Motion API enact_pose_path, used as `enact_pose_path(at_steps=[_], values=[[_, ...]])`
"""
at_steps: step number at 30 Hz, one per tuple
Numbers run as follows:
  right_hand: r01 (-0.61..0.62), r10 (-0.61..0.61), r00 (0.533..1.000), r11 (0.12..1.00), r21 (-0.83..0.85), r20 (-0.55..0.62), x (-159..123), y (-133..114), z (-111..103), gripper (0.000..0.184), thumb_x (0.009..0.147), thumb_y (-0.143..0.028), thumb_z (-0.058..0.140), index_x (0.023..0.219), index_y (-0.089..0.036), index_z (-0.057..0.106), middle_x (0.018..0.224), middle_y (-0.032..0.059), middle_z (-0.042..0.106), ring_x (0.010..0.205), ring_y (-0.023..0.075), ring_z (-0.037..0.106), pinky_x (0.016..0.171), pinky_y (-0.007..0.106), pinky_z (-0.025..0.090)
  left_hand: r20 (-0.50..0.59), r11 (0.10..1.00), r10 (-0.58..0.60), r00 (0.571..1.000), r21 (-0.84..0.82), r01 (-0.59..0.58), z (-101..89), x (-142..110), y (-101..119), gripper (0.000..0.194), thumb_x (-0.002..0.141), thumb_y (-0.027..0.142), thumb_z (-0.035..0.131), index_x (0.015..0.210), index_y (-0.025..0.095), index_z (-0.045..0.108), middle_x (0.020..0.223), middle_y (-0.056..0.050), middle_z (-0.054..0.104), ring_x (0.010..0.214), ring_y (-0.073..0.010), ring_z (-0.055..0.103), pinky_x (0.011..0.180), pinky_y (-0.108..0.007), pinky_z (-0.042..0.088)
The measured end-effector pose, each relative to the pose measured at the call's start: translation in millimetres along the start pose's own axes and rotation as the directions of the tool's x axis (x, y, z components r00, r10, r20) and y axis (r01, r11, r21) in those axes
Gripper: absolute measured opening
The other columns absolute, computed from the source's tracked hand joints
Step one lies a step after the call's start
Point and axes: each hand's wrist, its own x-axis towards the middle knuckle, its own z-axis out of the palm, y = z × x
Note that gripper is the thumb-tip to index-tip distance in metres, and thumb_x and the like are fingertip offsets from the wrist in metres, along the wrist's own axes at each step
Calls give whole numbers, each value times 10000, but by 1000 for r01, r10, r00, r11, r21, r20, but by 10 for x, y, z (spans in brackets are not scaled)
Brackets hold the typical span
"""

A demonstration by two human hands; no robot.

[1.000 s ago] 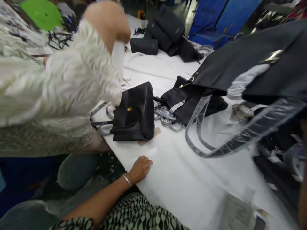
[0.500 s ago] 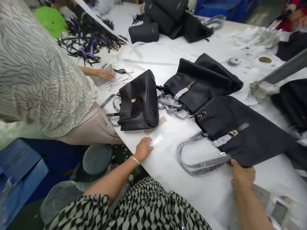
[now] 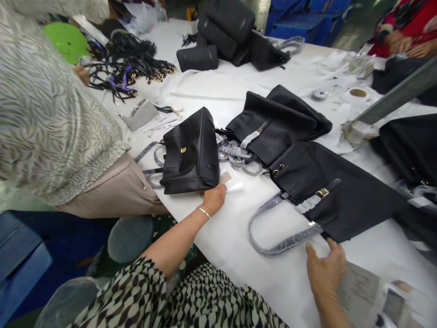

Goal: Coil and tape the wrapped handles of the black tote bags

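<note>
My left hand (image 3: 214, 200) is closed on a small white slip of paper (image 3: 234, 187), at the lower corner of a black handbag (image 3: 191, 155) with a gold clasp. A brown piece of card (image 3: 224, 177) shows just past my fingers. On the right, my right hand (image 3: 326, 268) has its thumb and fingers apart, its fingertips by the lower edge of a flat black bag (image 3: 351, 191). That bag's plastic-wrapped handle (image 3: 254, 230) loops out onto the white table. Behind it lies another black bag (image 3: 273, 132) with a wrapped strap.
A co-worker in a patterned top (image 3: 58, 105) stands at the left. Black straps (image 3: 136, 57) are heaped by a green object (image 3: 66, 42). Black bags (image 3: 232, 36) are piled at the back. A metal post (image 3: 392, 95) slants on the right, near grey cardboard (image 3: 358, 291).
My left hand has moved up and right with the paper slip, to the handbag's corner. My right hand has drawn back from the flat bag's edge and spread. The co-worker's hand has left the papers.
</note>
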Motion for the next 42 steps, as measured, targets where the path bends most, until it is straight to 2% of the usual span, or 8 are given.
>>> enact_pose_path(at_steps=[7,10,14,16,21,25,33,42], values=[[79,-83,996,993,90,38,-150,-242,-96,645,791,-540,443,1268,-107,482,1366,220,431,1277,347,387,1048,551,306,-213,978,-11,977,200,55,-376,440,-216,270,900,153,369,1076,163,574,1041,-120,610,988,-270,549,788,-347,407],[-178,139,977,949,261,161,-213,-281,-34,625,746,-520,542,1252,-156,494,1288,170,509,1110,291,538,932,459,454,-246,966,77,966,259,-11,-510,613,-261,276,876,173,425,1119,147,554,1073,-138,587,1060,-297,499,858,-386,405],[-570,493,821,679,462,288,-336,-306,171,698,639,-512,673,1231,-184,499,1238,130,566,970,246,615,796,371,526,-76,936,305,949,206,-285,-274,471,-10,290,885,184,419,1131,134,565,1103,-145,590,1087,-282,494,924,-413,402],[-661,573,744,552,509,344,-348,-299,261,731,596,-526,710,1208,-186,499,1185,118,595,858,214,638,685,330,539,39,851,512,858,110,-513,-22,238,216,350,888,143,388,1205,152,536,1195,-139,579,1161,-272,477,974,-429,381],[-666,610,738,588,460,288,-157,-247,282,661,499,-492,780,1015,-160,534,676,-14,625,528,140,562,487,270,481,154,454,887,435,-124,-882,434,-242,717,506,869,166,443,1368,231,392,1438,-79,441,1385,-263,289,1114,-483,242],[-768,613,637,457,448,467,-65,-299,185,504,501,-422,806,853,-174,544,539,-24,601,475,145,560,465,278,496,166,289,949,267,-133,-948,407,-305,882,368,780,158,536,1148,150,564,1319,-128,542,1372,-285,307,1157,-505,162],[-822,519,561,256,508,645,-196,-381,225,362,592,-390,785,781,-172,566,580,-4,632,469,141,559,471,294,499,296,395,884,362,-58,-917,315,-523,986,237,797,369,632,930,184,570,902,-70,598,930,-249,534,1123,-511,244],[-740,408,645,121,662,646,-404,-650,215,468,459,-444,838,763,-168,612,660,-17,634,592,129,546,586,283,467,243,460,862,446,-4,-888,348,-534,908,108,871,291,533,914,194,552,890,-43,570,985,-238,532,1140,-563,180]])
